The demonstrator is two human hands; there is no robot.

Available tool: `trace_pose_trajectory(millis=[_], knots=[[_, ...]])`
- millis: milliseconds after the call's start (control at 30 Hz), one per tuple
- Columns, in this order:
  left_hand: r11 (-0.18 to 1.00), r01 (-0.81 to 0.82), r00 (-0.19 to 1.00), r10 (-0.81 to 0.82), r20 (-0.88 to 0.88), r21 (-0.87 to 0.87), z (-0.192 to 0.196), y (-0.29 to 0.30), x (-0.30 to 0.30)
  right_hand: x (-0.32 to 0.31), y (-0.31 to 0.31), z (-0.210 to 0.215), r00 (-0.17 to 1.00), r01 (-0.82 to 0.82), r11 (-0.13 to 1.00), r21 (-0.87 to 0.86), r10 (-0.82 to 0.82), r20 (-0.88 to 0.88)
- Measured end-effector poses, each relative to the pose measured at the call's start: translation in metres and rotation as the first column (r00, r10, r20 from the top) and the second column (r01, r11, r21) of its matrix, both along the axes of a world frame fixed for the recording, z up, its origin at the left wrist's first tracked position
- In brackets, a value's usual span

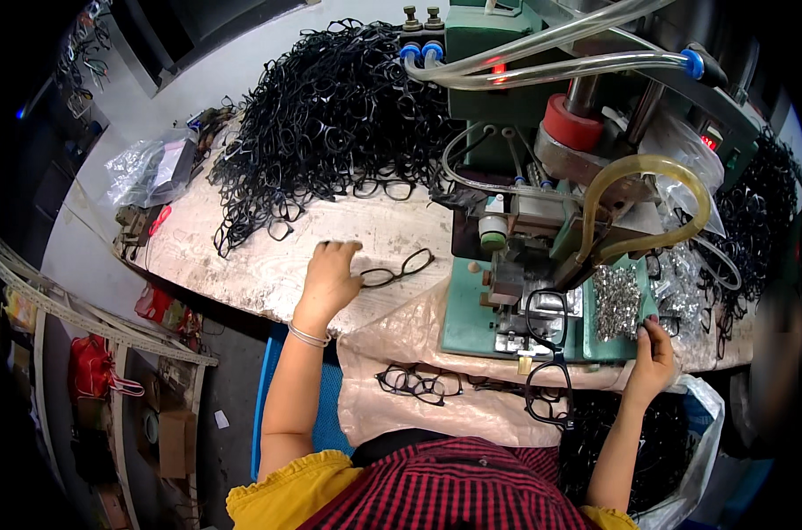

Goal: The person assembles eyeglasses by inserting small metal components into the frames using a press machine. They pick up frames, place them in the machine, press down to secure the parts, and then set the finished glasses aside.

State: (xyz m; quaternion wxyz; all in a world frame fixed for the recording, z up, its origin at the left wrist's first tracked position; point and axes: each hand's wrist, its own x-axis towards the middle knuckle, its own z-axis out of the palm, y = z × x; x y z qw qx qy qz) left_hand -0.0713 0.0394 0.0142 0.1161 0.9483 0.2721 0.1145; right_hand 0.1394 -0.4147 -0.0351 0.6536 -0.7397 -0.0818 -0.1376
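**A:** Where are the hands at the bench?

**B:** The left hand (pixel 330 272) lies palm down on the worn, pale wooden worktop (pixel 242 256), fingers loosely curled, their tips touching one black plastic spectacle frame (pixel 397 268) that lies flat just to its right. Whether the fingers actually pinch the frame cannot be told. A thin bangle (pixel 309 335) circles that wrist.

**A:** And the other?

**B:** The right hand (pixel 652 352) sits at the edge of a heap of small silvery metal parts (pixel 616 300) on the green metal bench press (pixel 480 309). Its fingertips are drawn together over the parts; what they have hold of is too small to tell.

**A:** What surrounds them?

**B:** A tall pile of black spectacle frames (pixel 330 115) rises at the back of the worktop, well apart from the left hand. Clear plastic hoses (pixel 551 53) and a yellowish loop of tubing (pixel 657 168) run off the press. One black frame (pixel 547 362) hangs upright from the front of the press, between the two hands. More black frames (pixel 418 382) rest on the beige plastic sheet (pixel 392 344) draped over the person's lap, above a red checked shirt (pixel 471 486).
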Motion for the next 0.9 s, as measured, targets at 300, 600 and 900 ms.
trace_pose_trajectory(millis=[300, 600, 900], knots=[[0.965, -0.035, 0.987, -0.007, 0.158, 0.259, -0.073, -0.045, 0.050, -0.033, 0.031, 0.037, 0.991, 0.007, 0.970, -0.245, 0.026, 0.133], [0.924, 0.087, 0.731, 0.194, 0.654, -0.371, -0.074, -0.029, 0.053, -0.027, 0.126, 0.091, 0.926, -0.338, 0.940, 0.045, 0.323, 0.196], [0.595, 0.801, 0.022, 0.088, 0.996, -0.070, 0.082, -0.137, 0.054, -0.046, 0.136, 0.107, 0.842, -0.458, 0.750, 0.477, 0.538, -0.038]])
